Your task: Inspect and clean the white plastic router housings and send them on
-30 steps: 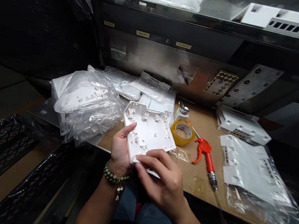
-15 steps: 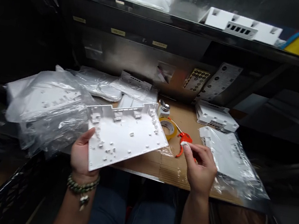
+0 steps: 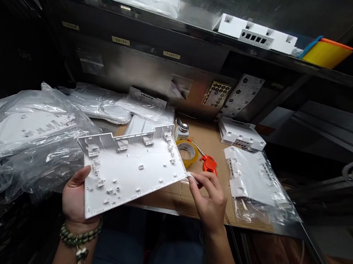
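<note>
My left hand (image 3: 75, 198) grips the near left corner of a flat white plastic panel (image 3: 130, 167), its ribbed inner side up, held above the cardboard-covered bench (image 3: 208, 141). My right hand (image 3: 209, 195) is pinched at the panel's right corner, fingertips touching its edge; a small white bit shows between thumb and forefinger, too small to name. Just beyond that hand lie a yellow tape roll (image 3: 186, 151) and a red air gun (image 3: 209, 164). A bead bracelet circles my left wrist.
Bagged white panels (image 3: 25, 135) pile up at the left, more bags (image 3: 100, 104) at the back. A bagged panel (image 3: 252, 182) lies right, behind it a stack of white housings (image 3: 241, 135). A small bottle (image 3: 181, 130) stands by the tape. A shelf (image 3: 181, 19) runs overhead.
My right hand left the panel's near edge, went out toward the red air gun, and has come back to pinch at the panel's right corner. The panel now lies flatter and further left.
</note>
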The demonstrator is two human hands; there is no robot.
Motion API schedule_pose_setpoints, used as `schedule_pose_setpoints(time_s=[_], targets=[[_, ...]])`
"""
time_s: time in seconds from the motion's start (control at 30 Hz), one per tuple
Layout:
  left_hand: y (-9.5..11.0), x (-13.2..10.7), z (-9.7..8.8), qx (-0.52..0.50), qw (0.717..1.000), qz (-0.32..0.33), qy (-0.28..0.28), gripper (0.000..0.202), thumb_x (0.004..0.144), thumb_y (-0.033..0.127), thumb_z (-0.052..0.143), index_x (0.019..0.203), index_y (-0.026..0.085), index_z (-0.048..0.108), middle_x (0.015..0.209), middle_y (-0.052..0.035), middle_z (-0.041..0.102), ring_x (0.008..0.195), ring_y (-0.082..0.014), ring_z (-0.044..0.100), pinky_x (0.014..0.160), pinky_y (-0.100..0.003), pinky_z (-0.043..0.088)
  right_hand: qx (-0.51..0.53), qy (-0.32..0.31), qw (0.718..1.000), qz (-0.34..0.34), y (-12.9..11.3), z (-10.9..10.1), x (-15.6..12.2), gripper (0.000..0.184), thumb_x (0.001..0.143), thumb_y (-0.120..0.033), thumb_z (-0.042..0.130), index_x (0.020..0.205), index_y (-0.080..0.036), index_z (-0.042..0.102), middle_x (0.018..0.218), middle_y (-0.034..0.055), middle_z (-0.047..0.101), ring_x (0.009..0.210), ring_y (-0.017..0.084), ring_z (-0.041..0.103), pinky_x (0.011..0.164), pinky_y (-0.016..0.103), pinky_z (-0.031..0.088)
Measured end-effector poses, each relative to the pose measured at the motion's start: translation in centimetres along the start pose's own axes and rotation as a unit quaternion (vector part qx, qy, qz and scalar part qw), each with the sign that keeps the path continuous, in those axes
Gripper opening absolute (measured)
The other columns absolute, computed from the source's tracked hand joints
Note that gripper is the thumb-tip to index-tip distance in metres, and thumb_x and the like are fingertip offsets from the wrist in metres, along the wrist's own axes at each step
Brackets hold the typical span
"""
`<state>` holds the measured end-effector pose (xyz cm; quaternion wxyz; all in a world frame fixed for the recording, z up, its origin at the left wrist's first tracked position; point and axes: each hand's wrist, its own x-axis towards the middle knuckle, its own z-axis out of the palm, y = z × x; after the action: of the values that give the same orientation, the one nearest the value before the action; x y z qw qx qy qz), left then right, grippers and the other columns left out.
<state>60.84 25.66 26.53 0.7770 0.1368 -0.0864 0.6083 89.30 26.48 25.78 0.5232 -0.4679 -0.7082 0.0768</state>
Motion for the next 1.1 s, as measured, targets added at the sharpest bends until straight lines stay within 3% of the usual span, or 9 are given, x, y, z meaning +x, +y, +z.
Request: schedule_pose_setpoints(time_s=[0.17, 0.37, 0.57, 0.7, 0.77, 0.87, 0.93, 1.03, 1.1], targets=[[0.8, -0.6, -0.6, 0.011, 1.0, -0.015, -0.016, 0.051, 0.095, 0.029, 0.04, 0.139, 0.03, 0.066, 0.13, -0.0035, 0.073, 0.138, -0.0305, 0.056, 0.127, -0.057, 0.02, -0.015, -0.027, 0.999, -0.011, 1.5, -0.2, 0.2, 0.013, 0.095, -0.015, 0.068, 0.104, -0.02, 0.076, 0.096, 0.0048, 0.07, 0.081, 0.015, 0.067, 0.073, 0.029, 0.057], [1.8, -2.4, -2.4, 0.022, 0.997, -0.062, -0.032, 0.059, 0.093, 0.021, 0.034, 0.144, 0.024, 0.061, 0.14, -0.0094, 0.066, 0.134, -0.0326, 0.059, 0.122, -0.058, 0.03, 0.017, 0.065, 0.997, 0.04, 1.4, -0.9, 4.3, 0.01, 0.095, -0.021, 0.07, 0.1, -0.023, 0.078, 0.093, 0.0033, 0.068, 0.078, 0.014, 0.065, 0.066, 0.029, 0.055], [0.0, -3.1, -1.8, 0.03, 0.998, -0.015, 0.045, 0.076, 0.082, 0.01, 0.035, 0.151, 0.036, 0.052, 0.119, 0.0068, 0.077, 0.136, -0.0298, 0.055, 0.12, -0.06, 0.033, 0.019, 0.06, 0.998, -0.003, -0.8, 0.3, 6.8, 0.011, 0.096, -0.022, 0.067, 0.1, -0.023, 0.078, 0.093, 0.0032, 0.069, 0.079, 0.014, 0.065, 0.066, 0.028, 0.056], [-0.4, -2.6, -1.1, 0.074, 0.994, -0.076, 0.009, 0.065, 0.084, 0.013, 0.038, 0.141, 0.028, 0.065, 0.124, -0.0018, 0.077, 0.138, -0.0323, 0.054, 0.123, -0.057, 0.032, 0.016, 0.067, 0.998, 0.013, -0.3, 0.9, 6.4, 0.012, 0.097, -0.022, 0.066, 0.1, -0.022, 0.078, 0.093, 0.0034, 0.069, 0.08, 0.014, 0.065, 0.066, 0.028, 0.056], [-0.4, -2.4, -0.8, 0.089, 0.993, -0.072, 0.023, 0.06, 0.084, 0.016, 0.041, 0.136, 0.027, 0.069, 0.122, -0.0038, 0.078, 0.137, -0.0337, 0.056, 0.123, -0.057, 0.033, 0.015, 0.06, 0.998, 0.023, 0.5, 0.9, 6.3, 0.013, 0.097, -0.023, 0.066, 0.102, -0.021, 0.078, 0.094, 0.0039, 0.07, 0.08, 0.015, 0.066, 0.066, 0.028, 0.055], [-0.7, -2.0, -0.2, 0.128, 0.987, -0.036, 0.09, 0.063, 0.079, 0.014, 0.047, 0.136, 0.024, 0.069, 0.109, -0.0061, 0.082, 0.131, -0.0355, 0.062, 0.12, -0.059, 0.038, -0.005, 0.077, 0.995, 0.059, 1.5, 0.5, 6.4, 0.015, 0.096, -0.028, 0.067, 0.095, -0.02, 0.079, 0.089, 0.0038, 0.069, 0.075, 0.015, 0.066, 0.064, 0.029, 0.056], [-1.3, -1.6, 0.5, 0.177, 0.967, 0.006, 0.184, 0.07, 0.074, 0.008, 0.05, 0.14, 0.023, 0.065, 0.102, -0.006, 0.083, 0.123, -0.0355, 0.067, 0.116, -0.06, 0.043, -0.004, 0.095, 0.993, 0.073, 1.3, 0.4, 6.6, 0.014, 0.095, -0.03, 0.068, 0.093, -0.02, 0.078, 0.089, 0.0036, 0.068, 0.074, 0.015, 0.065, 0.064, 0.03, 0.056], [-3.3, -0.4, 2.2, 0.244, 0.908, 0.079, 0.332, 0.082, 0.069, 0.001, 0.058, 0.146, 0.028, 0.059, 0.101, -0.0026, 0.083, 0.111, -0.0338, 0.074, 0.112, -0.056, 0.05, 0.034, 0.09, 0.995, 0.027, -1.7, 0.8, 6.9, 0.009, 0.096, -0.024, 0.068, 0.097, -0.021, 0.077, 0.09, 0.0034, 0.067, 0.075, 0.014, 0.063, 0.064, 0.029, 0.056], [-5.0, 0.6, 3.4, 0.273, 0.883, 0.104, 0.367, 0.087, 0.067, 0.0, 0.065, 0.148, 0.032, 0.055, 0.108, -0.0008, 0.082, 0.111, -0.0325, 0.074, 0.111, -0.052, 0.053, 0.077, 0.072, 0.994, -0.023, -4.8, 1.6, 7.1, 0.01, 0.095, -0.019, 0.068, 0.101, -0.022, 0.076, 0.091, 0.0032, 0.067, 0.074, 0.013, 0.062, 0.064, 0.029, 0.056]])
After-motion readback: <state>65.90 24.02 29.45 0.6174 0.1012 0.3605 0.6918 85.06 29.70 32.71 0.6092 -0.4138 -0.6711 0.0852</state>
